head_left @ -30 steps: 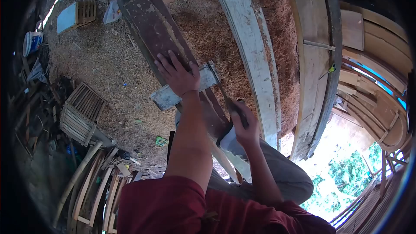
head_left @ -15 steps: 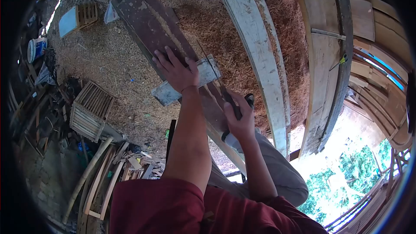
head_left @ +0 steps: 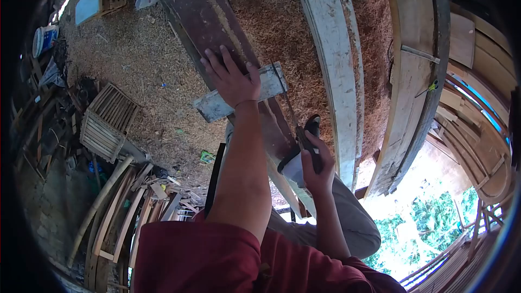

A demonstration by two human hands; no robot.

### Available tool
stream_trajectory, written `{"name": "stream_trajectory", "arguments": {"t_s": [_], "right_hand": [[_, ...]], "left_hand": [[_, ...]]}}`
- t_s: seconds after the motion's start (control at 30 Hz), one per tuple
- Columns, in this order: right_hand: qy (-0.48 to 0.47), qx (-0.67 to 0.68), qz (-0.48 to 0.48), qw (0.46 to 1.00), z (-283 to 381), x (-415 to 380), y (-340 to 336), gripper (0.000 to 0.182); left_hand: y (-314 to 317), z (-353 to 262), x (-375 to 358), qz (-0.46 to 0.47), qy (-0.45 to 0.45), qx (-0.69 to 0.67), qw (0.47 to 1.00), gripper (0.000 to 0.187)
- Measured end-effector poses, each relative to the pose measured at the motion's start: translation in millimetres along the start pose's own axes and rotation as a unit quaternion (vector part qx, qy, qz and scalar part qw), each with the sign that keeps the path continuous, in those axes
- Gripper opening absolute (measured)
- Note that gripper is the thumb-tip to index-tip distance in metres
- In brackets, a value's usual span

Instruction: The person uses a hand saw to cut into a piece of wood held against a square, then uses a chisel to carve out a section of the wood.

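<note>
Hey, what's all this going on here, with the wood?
Someone in a dark red shirt has their left hand spread on a short, whitish, worn board, which lies across a long maroon plank. Their right hand grips a thin-bladed saw with a dark handle, its blade at the board's right end. That end is still attached.

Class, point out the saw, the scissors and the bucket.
Saw point(head_left: 302, 138): head view, on its handle.
Scissors point(head_left: 433, 85): head view, on the yellow handles.
Bucket point(head_left: 49, 38): head view, on its side.
</note>
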State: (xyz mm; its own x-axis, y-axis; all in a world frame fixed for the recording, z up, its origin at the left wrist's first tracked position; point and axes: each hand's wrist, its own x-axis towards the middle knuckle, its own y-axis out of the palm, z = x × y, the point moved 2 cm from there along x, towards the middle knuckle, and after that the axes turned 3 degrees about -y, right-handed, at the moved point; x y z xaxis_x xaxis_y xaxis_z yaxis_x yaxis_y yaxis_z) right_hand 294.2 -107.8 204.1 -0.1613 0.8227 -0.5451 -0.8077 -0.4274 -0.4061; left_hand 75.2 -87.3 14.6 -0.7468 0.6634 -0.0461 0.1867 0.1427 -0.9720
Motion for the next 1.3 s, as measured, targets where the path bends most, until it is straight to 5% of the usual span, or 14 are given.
{"name": "stream_trajectory", "arguments": {"t_s": [0.17,0.33,0.9,1.1,1.3], "right_hand": [[0.073,0.077,-0.015,0.994,-2.6,63.8,34.9,0.042],[-0.001,0.001,-0.006,1.000,8.2,9.1,11.0,0.040],[0.074,0.035,-0.007,0.997,-12.8,58.0,38.5,0.038],[-0.022,0.034,-0.057,0.998,-23.7,50.5,55.9,0.038],[-0.006,-0.016,-0.056,0.998,-30.4,36.8,60.6,0.039]], "left_hand": [[-1.3,-6.3,2.8,0.013,-0.010,0.012,1.000,0.083],[-0.8,-4.2,1.5,0.026,-0.008,-0.013,1.000,0.083],[0.1,-2.6,1.6,0.005,0.000,-0.023,1.000,0.082],[1.1,2.8,-2.7,0.007,-0.002,-0.023,1.000,0.081],[5.7,31.6,-3.9,0.006,0.025,-0.028,0.999,0.075]]}}
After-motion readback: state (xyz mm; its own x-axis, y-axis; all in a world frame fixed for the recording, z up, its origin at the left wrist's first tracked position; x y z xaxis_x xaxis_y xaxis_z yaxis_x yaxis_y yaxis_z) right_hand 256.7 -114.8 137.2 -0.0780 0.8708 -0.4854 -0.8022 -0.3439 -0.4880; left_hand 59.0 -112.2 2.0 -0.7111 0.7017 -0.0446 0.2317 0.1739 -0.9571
